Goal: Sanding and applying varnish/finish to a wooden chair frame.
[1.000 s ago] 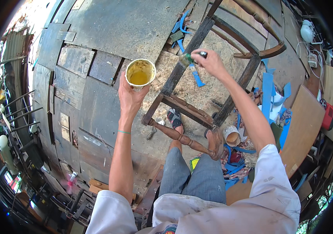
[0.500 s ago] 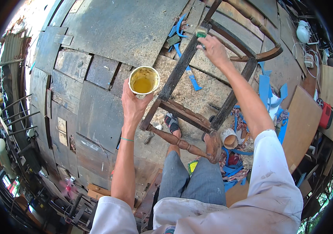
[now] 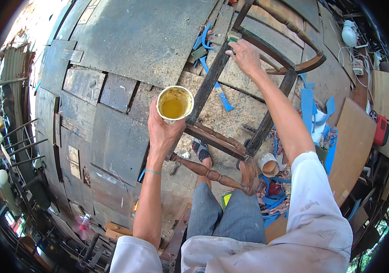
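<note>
My left hand (image 3: pixel 161 135) is wrapped round a pale cup (image 3: pixel 175 119) with yellow-amber liquid inside, held upright beside the near end of a wooden chair frame (image 3: pixel 213 75). The frame has dark, rough rails and brown turned legs, and it lies tilted in front of me. My right hand (image 3: pixel 245 57) is closed on a paintbrush (image 3: pixel 234 37) with a green band. Its bristles are at the far part of the left dark rail, seemingly touching it. My fingers hide most of the brush handle.
Blue strips (image 3: pixel 221 96) lie on the dusty floor beyond the rail. To the right are a blue and pinkish scrap heap (image 3: pixel 274 200), a small tub (image 3: pixel 268 164), a leaning board (image 3: pixel 351 150) and a red device (image 3: pixel 380 129). Dark boards (image 3: pixel 112 136) cover the floor at left.
My left hand and the cup have shifted right and slightly down, closer to the chair frame. My right hand has moved slightly left and up, with the brush still at the left rail.
</note>
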{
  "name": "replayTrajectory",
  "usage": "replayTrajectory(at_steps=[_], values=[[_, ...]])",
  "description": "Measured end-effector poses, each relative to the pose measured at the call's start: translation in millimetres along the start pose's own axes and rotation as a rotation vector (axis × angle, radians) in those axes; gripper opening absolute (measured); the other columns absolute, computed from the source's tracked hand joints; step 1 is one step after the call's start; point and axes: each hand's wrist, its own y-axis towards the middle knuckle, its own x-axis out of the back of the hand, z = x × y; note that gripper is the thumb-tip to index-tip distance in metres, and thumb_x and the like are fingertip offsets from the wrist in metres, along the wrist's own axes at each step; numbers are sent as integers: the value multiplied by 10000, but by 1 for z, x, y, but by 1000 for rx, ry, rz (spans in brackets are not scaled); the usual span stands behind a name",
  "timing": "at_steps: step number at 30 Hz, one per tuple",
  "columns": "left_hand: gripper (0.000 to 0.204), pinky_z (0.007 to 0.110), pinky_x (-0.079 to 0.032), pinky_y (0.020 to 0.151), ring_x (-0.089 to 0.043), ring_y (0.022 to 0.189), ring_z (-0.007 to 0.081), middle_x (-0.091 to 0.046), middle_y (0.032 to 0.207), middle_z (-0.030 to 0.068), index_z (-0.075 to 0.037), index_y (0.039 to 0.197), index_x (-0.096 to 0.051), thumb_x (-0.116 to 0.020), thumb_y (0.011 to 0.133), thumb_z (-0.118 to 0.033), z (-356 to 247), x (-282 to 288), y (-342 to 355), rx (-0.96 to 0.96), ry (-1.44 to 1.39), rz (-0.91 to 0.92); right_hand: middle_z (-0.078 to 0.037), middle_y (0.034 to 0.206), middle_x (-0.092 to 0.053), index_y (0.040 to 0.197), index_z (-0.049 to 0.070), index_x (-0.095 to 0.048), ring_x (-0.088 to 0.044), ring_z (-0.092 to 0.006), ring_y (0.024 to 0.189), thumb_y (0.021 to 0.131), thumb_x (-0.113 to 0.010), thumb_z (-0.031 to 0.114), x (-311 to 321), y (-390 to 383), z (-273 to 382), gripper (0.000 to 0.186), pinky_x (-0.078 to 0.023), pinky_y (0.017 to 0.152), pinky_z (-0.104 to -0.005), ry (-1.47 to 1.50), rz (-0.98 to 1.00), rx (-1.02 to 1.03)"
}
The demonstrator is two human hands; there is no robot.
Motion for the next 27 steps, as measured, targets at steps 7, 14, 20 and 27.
replayTrajectory(at_steps=[7, 14, 20, 27], values=[[511, 356, -471, 898, -615, 1022, 225, -633, 1099, 105, -20, 1171, -543, -778, 731, -133, -9, -8, 2, -46, 61, 23, -121, 955, -630, 1090, 87, -644, -601, -312, 960, 867, -629, 379, 16, -12, 5, 367, -494, 805, -430, 10, 14, -91], [517, 371, -472, 888, -613, 1016, 268, -618, 1078, 120, -23, 1165, -541, -778, 724, -151, -13, -18, 15, -118, 103, 44, -115, 1007, -672, 1129, 138, -669, -636, -294, 916, 901, -607, 376, 70, -61, 23, 336, -497, 788, -410, 347, 154, -116], [582, 419, -447, 914, -549, 1069, 341, -562, 1117, 151, -29, 1201, -511, -773, 692, -135, -14, -39, 36, -164, 153, 116, -30, 796, -649, 1073, 60, -692, -569, -69, 671, 919, -639, 240, 178, -95, 28, 243, -466, 627, -221, 1218, -85, -578], [599, 440, -431, 929, -511, 1076, 368, -541, 1106, 163, -58, 1193, -499, -762, 656, -82, -27, -64, 48, -286, 177, 247, -54, 854, -673, 1028, 36, -695, -613, -113, 720, 871, -679, 174, 226, -91, 55, 210, -482, 655, -255, 972, 276, -199]])
